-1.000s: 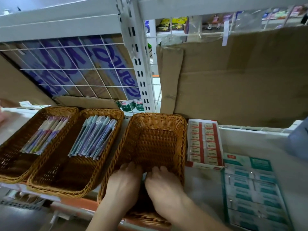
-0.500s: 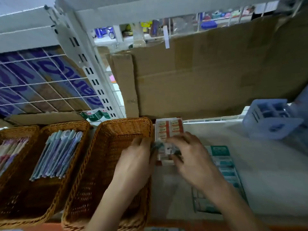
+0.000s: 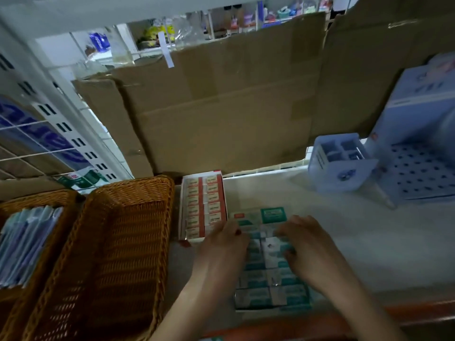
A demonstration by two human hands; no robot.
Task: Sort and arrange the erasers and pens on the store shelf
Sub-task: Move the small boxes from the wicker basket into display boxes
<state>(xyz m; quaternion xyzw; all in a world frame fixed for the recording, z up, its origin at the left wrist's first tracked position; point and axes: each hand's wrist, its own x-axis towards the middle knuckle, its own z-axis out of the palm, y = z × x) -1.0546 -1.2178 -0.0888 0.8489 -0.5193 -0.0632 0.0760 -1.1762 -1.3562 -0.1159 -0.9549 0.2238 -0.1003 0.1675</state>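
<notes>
1. store shelf [image 3: 325, 217], white, seen from above by the person working at it.
2. teal eraser box [image 3: 270, 295] lies flat near the front edge of the shelf, its rows of wrapped erasers facing up.
3. left hand [image 3: 221, 247] rests on the box's left edge; its fingers [image 3: 225, 230] bend down over the erasers, too blurred to tell whether they grip anything.
4. right hand [image 3: 311, 252] covers the box's right side; its fingers [image 3: 285, 232] curl onto the erasers, grip also unclear.
5. red eraser box [image 3: 203, 205] sits just left of the teal one, further back.
6. empty wicker basket [image 3: 133, 188] stands left of the red box.
7. second wicker basket [image 3: 37, 198], at the far left, holds wrapped pens [image 3: 27, 242].
8. pale blue divided holder [image 3: 342, 166] and blue perforated stand [image 3: 423, 173] stand at the back right.
9. brown cardboard [image 3: 221, 114] lines the back.
</notes>
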